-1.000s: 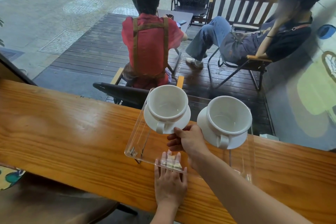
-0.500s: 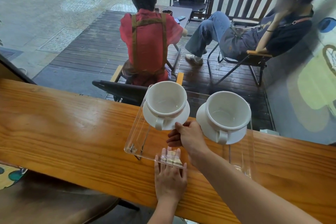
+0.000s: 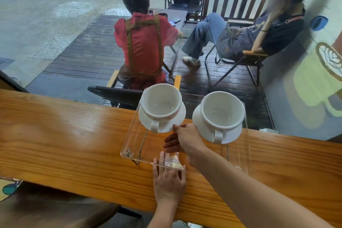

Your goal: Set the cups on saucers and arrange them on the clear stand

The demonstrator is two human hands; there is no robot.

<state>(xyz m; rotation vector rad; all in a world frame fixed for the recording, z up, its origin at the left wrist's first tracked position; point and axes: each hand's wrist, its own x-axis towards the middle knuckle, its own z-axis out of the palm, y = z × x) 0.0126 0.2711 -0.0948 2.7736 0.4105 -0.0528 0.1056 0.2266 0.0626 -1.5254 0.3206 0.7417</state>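
Observation:
Two white cups sit on white saucers on top of a clear acrylic stand [image 3: 133, 146] on a wooden counter [image 3: 64, 144]. The left cup [image 3: 161, 102] and the right cup [image 3: 222, 113] are upright and empty, handles pointing toward me. My right hand [image 3: 187, 139] is between the two sets. Its thumb is at the rim of the left saucer [image 3: 178, 119] and its fingers curl beneath. It touches neither the right cup nor the right saucer [image 3: 232, 136]. My left hand [image 3: 169, 183] lies flat on the counter, fingers spread, fingertips at the stand's front edge.
The counter runs along a window pane just behind the stand. Outside, two people sit on folding chairs on a dark wooden deck with a picket fence. A brown seat [image 3: 55, 209] is below the counter's near edge at the lower left.
Both hands stay where they were, the right at the left saucer and the left flat at the stand's front. Only the view has shifted slightly.

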